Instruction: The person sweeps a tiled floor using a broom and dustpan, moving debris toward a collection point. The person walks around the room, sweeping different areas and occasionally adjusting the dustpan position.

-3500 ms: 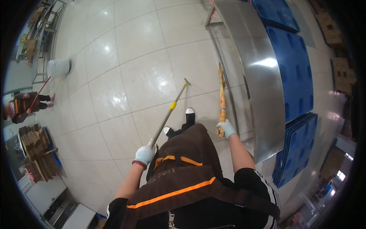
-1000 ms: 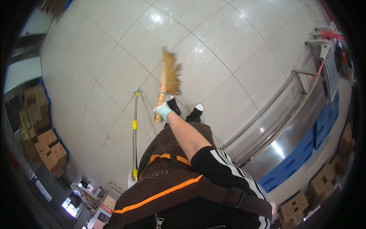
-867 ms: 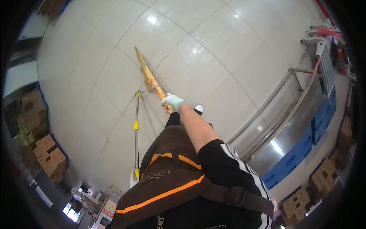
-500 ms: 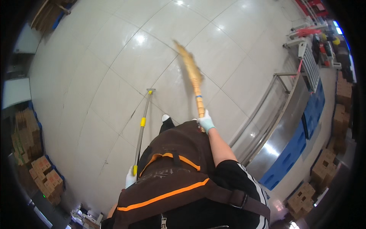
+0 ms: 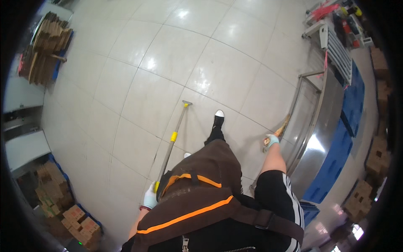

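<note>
Glossy white floor tiles (image 5: 218, 71) call for short, low strokes: left hand (image 5: 149, 198) closed around the long-handled dustpan pole (image 5: 171, 138) at the hip, right hand (image 5: 270, 140) gripping the straw broom (image 5: 282, 127) beside the steel rail (image 5: 312, 113).

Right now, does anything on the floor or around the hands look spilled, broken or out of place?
Nothing stands out. The tiled floor shows only glare, no spill or debris. The left hand grips the long metal handle, whose far end rests on the tiles; the right hand holds the straw broom beside the steel table.
</note>
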Demonstrator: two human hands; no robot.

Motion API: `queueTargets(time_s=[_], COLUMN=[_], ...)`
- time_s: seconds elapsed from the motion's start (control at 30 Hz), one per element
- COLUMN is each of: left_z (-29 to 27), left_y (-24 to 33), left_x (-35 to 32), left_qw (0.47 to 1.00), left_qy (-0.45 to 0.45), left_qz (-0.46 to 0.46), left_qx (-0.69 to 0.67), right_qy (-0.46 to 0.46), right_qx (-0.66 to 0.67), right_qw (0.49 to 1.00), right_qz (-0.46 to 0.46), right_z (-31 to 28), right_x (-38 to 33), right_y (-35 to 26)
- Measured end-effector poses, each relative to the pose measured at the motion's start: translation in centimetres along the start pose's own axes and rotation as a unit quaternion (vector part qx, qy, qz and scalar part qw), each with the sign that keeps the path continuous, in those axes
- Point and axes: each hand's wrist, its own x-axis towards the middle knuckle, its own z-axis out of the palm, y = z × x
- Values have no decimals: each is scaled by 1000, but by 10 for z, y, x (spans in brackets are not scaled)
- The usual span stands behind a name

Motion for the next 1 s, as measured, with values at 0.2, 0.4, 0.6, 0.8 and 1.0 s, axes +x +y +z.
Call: queueTargets(time_s=[0.2, 0.4, 0.6, 0.8, 1.0], left_z=[44, 78, 77, 67, 31], left_y=[57, 163, 176, 204, 222], left_x=[-8, -30, -23, 2, 46], left_qw=[995, 978, 967, 965, 919], left_qy=[41, 33, 17, 11, -23], left_qz=[-74, -37, -17, 14, 61], left_qx=[-50, 201, 254, 262, 388], right_qy=[14, -137, -6, -347, -194], right_qx=[-47, -243, -513, -721, -675], right_qw=[998, 960, 801, 563, 534], right_qz=[-36, -4, -308, -205, -471], right_z=[135, 329, 491, 502, 371], right_x=[-62, -26, -127, -215, -198], right_y=[-100, -115, 21, 10, 61])
